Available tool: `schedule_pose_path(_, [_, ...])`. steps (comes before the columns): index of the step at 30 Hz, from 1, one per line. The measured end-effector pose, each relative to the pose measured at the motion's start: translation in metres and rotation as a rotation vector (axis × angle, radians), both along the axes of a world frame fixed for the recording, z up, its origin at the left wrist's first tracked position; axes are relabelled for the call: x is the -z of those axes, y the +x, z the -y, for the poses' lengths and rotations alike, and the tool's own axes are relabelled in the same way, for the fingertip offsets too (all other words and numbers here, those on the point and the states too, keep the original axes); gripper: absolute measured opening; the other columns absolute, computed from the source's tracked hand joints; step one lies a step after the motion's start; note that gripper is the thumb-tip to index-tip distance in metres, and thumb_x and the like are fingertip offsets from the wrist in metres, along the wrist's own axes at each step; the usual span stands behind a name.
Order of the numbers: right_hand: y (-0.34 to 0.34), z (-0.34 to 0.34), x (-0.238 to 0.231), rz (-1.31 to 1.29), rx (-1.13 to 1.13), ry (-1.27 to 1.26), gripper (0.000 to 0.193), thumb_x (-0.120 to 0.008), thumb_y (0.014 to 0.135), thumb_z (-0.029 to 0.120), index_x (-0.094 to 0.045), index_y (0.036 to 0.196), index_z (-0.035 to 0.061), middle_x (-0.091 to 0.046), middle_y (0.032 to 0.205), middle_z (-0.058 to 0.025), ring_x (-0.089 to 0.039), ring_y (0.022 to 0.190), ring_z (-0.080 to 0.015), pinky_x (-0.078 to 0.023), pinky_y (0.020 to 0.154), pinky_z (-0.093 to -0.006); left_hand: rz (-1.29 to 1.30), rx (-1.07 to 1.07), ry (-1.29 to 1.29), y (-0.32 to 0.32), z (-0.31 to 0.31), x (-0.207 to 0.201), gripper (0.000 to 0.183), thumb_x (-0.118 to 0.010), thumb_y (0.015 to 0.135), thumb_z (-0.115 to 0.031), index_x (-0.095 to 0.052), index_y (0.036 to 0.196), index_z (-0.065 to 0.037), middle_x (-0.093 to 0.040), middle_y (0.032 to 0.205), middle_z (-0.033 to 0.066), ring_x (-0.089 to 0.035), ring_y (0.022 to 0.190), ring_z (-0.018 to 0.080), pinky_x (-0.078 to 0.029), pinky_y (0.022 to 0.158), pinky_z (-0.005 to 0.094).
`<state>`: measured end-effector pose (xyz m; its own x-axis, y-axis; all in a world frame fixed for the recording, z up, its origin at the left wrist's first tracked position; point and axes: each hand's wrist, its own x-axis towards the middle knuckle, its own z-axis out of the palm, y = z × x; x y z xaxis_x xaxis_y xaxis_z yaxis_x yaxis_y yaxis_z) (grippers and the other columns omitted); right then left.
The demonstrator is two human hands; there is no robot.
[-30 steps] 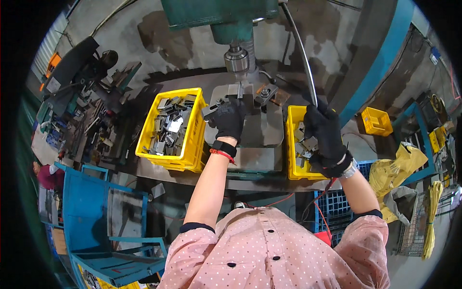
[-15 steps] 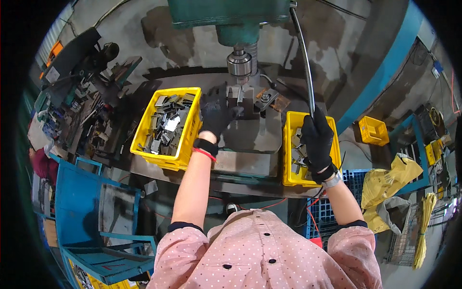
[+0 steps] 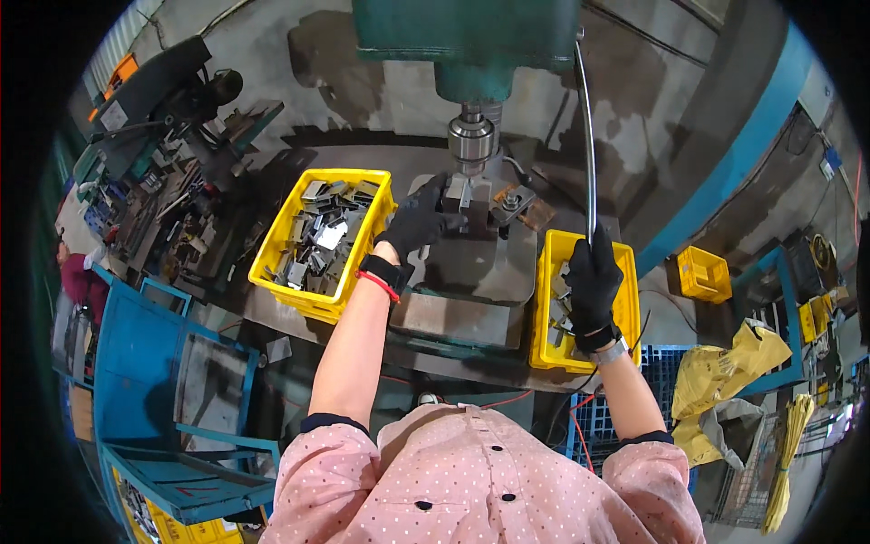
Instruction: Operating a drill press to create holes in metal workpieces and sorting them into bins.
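A black-gloved left hand, my left hand [image 3: 419,218], reaches to a small fixture [image 3: 480,201] on the drill press table [image 3: 476,272]. Its fingers and thumb are spread beside a small metal piece [image 3: 465,194] there; whether they touch it is unclear. Just above hangs the drill chuck [image 3: 472,140]. On the right, my right hand [image 3: 594,281], also black-gloved, is closed around the lower end of the long metal feed lever [image 3: 587,136], over a yellow crate [image 3: 542,308] holding some metal pieces. Left of my left hand stands another yellow crate [image 3: 281,295] full of small metal pieces.
The green drill press head [image 3: 467,32] overhangs the table. A clamp block [image 3: 513,201] sits right of the fixture. A second machine [image 3: 154,91] and a blue metal frame [image 3: 136,363] stand at the left. At the right are a blue post [image 3: 725,154] and yellow sacks [image 3: 725,372].
The view has shifted, so the press and crates appear farther right and lower. My left hand's fingers have spread apart beside the fixture. My right hand keeps its hold on the lever.
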<state>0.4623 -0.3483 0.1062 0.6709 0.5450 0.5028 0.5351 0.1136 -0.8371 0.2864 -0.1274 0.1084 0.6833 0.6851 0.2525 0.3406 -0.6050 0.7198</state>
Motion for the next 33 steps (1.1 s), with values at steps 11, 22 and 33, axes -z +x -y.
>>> schedule_pose_path(11, [0.011,-0.009,0.02,0.081,0.043,0.029,0.037,-0.055,0.088,0.008,-0.052,0.125,0.0058,-0.057,0.068,-0.0036,-0.048,0.052,-0.0066,-0.038,0.046,-0.0227,-0.012,-0.007,0.064,-0.003,0.005,-0.006,0.076,-0.073,0.072,-0.029,-0.037,0.133,-0.003,-0.045,0.132,0.0198,-0.044,0.122,0.0319,-0.036,0.1,0.0368])
schedule_pose_path(22, [0.002,-0.003,0.006,0.054,0.011,-0.008,0.039,-0.053,0.09,0.014,-0.049,0.128,0.0078,-0.056,0.067,-0.0024,-0.05,0.053,-0.0057,-0.039,0.046,-0.0211,0.016,-0.026,0.137,-0.001,-0.003,0.006,0.077,-0.075,0.069,-0.032,-0.04,0.132,-0.004,-0.05,0.127,0.0195,-0.048,0.117,0.033,-0.038,0.098,0.0374])
schedule_pose_path(33, [-0.006,0.004,-0.006,-0.103,0.022,0.009,0.041,-0.054,0.088,0.013,-0.049,0.129,0.0084,-0.058,0.071,-0.0034,-0.049,0.057,-0.0039,-0.039,0.049,-0.0217,0.011,-0.035,0.141,-0.001,0.0,0.003,0.075,-0.075,0.069,-0.03,-0.041,0.132,-0.006,-0.05,0.126,0.0177,-0.05,0.114,0.031,-0.04,0.095,0.0364])
